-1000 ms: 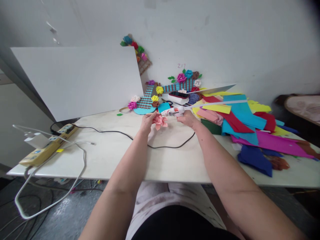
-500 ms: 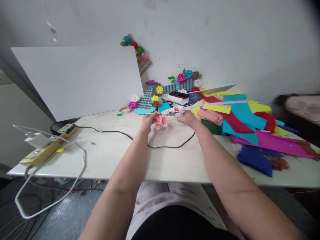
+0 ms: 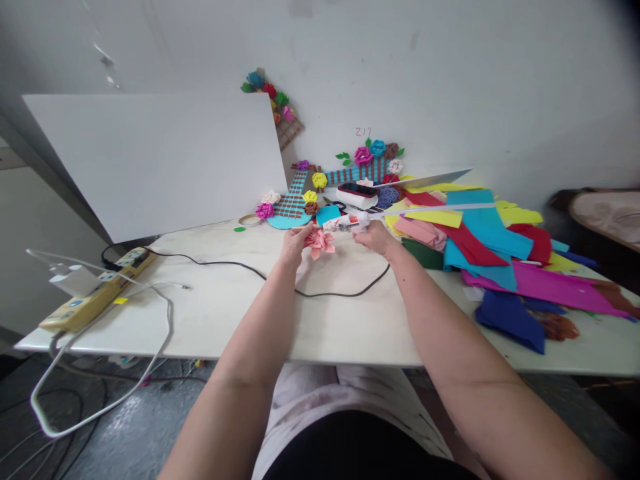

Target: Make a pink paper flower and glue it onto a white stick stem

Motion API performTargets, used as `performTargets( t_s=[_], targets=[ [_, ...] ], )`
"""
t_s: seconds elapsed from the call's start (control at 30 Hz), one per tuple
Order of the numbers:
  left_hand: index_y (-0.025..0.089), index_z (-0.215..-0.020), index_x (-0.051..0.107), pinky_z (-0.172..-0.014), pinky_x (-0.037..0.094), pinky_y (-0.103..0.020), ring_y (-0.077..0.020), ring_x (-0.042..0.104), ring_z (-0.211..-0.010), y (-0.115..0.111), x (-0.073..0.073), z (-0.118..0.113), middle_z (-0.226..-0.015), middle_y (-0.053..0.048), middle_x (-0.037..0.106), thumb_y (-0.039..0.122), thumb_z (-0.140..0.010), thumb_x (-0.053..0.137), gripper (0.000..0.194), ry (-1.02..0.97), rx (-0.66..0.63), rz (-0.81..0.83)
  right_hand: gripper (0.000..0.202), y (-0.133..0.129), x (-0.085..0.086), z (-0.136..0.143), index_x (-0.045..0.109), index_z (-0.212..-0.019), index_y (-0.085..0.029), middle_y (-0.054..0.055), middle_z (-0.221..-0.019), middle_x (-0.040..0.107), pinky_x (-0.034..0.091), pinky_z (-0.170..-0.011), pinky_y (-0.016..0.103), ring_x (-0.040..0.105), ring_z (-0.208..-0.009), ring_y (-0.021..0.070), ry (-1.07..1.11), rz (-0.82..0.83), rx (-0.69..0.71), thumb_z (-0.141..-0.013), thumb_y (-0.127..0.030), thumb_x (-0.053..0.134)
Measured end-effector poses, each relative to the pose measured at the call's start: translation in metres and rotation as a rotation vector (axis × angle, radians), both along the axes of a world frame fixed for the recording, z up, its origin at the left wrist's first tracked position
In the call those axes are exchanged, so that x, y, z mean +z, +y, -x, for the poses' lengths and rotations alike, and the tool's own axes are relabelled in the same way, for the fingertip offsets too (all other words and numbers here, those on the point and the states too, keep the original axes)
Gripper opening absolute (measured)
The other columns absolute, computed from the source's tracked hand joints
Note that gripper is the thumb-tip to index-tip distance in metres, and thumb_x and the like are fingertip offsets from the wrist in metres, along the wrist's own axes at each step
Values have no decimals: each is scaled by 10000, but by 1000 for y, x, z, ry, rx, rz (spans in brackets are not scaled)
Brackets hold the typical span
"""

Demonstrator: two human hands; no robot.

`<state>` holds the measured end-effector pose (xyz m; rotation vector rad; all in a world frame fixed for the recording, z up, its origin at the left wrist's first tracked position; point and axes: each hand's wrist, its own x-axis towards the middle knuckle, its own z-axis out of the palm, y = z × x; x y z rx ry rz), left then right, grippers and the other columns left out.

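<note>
My left hand point(image 3: 296, 244) is closed on a pink paper flower point(image 3: 320, 243), whose petals spread out to the right of my fingers. My right hand point(image 3: 373, 237) grips a white glue gun point(image 3: 350, 222) with a red pattern; its nozzle points left and lies just above the flower. A long white glue stick point(image 3: 430, 209) runs from the back of the gun to the right. Behind my hands stands a blue and brown guitar-shaped piece point(image 3: 293, 203) with paper flowers around it.
Coloured crepe paper point(image 3: 485, 227) is piled at the right. A phone point(image 3: 357, 191) rests on a white box at the back. A white board point(image 3: 165, 160) leans on the wall. A yellow power strip point(image 3: 95, 300) and cables lie left; a black cord point(image 3: 225, 263) crosses the table point(image 3: 210, 320).
</note>
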<state>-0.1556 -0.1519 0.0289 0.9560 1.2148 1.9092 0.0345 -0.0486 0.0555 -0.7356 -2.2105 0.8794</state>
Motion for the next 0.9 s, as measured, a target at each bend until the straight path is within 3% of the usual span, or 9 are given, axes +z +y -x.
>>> performTargets(
  t_s=[0.37, 0.6, 0.77, 0.9],
  targets=[
    [95, -703, 713, -603, 478, -265, -147, 615, -577, 1, -2, 1, -654, -85, 680, 504, -564, 787, 438, 9, 15, 10, 171, -2, 1, 0, 521, -624, -174, -2, -544, 486, 333, -554, 277, 454, -597, 151, 47, 26, -5, -544, -325, 509],
    [95, -733, 711, -600, 501, -276, -177, 643, -605, -1, -1, 1, -679, -99, 692, 518, -572, 769, 456, 14, -25, 13, 176, -4, 2, 0, 548, -656, -165, -37, -485, 443, 290, -474, 259, 382, -476, 106, 213, 145, 63, -552, -305, 526],
    [97, -726, 701, -590, 503, -264, -150, 625, -574, 2, -3, 7, -652, -80, 671, 488, -596, 761, 416, -36, 80, -1, 197, -5, -1, 2, 558, -714, -163, -43, -516, 467, 327, -474, 248, 396, -469, 96, 337, 156, 83, -588, -311, 589],
    [96, -743, 689, -581, 498, -251, -122, 602, -546, 1, 0, 15, -626, -54, 648, 474, -656, 728, 390, -98, 205, -27, 263, -6, -2, 1, 589, -763, -153, -40, -522, 483, 357, -495, 255, 427, -493, 112, 263, 131, 76, -603, -360, 605]
  ],
)
